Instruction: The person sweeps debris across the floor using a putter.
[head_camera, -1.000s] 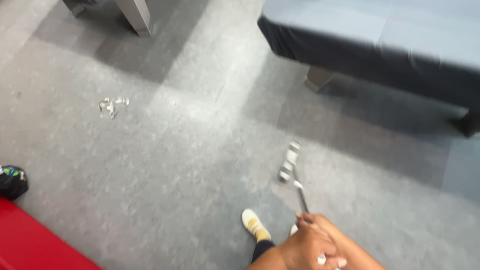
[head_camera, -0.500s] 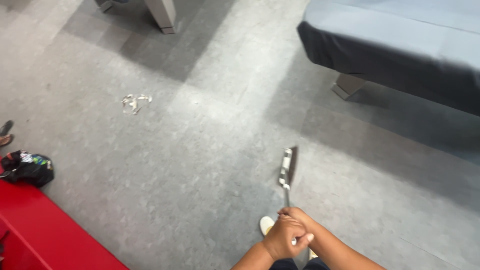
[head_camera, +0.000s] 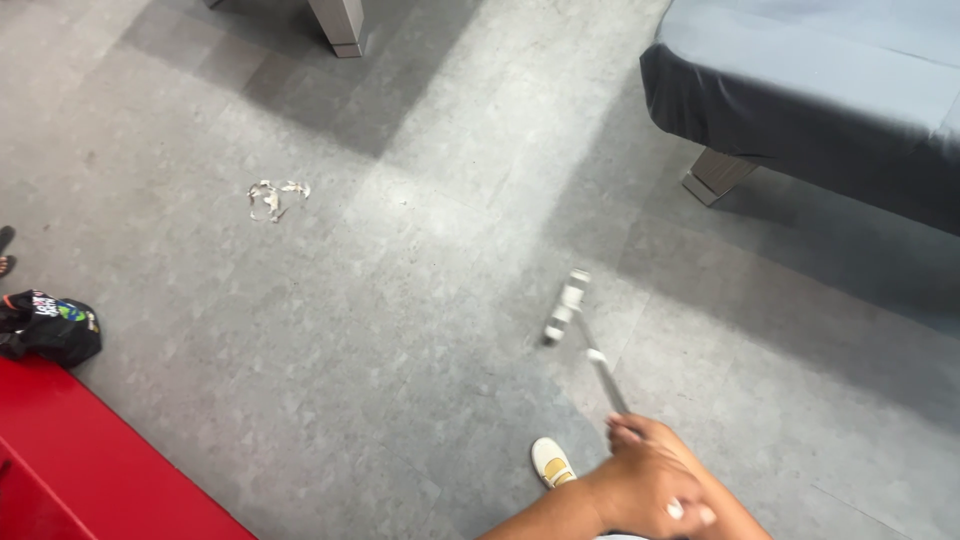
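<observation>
Open grey floor (head_camera: 400, 330) spreads from the putter (head_camera: 580, 330) toward 9 through 12 o'clock; a blue bench (head_camera: 820, 90) crowds in at 1 to 2 o'clock, a red edge (head_camera: 90, 470) at 8. The floor is mottled tile with a bright patch in the middle. Paper scraps (head_camera: 275, 198) lie at 10, a dark bag (head_camera: 50, 325) at 9. Both hands clasp the putter grip at 5 o'clock, left hand (head_camera: 640, 480) over right hand (head_camera: 715, 510), fingers curled tight around it; the right is mostly hidden. The blurred putter head probably hovers just off the floor. A shoe (head_camera: 552, 462) shows at 6.
</observation>
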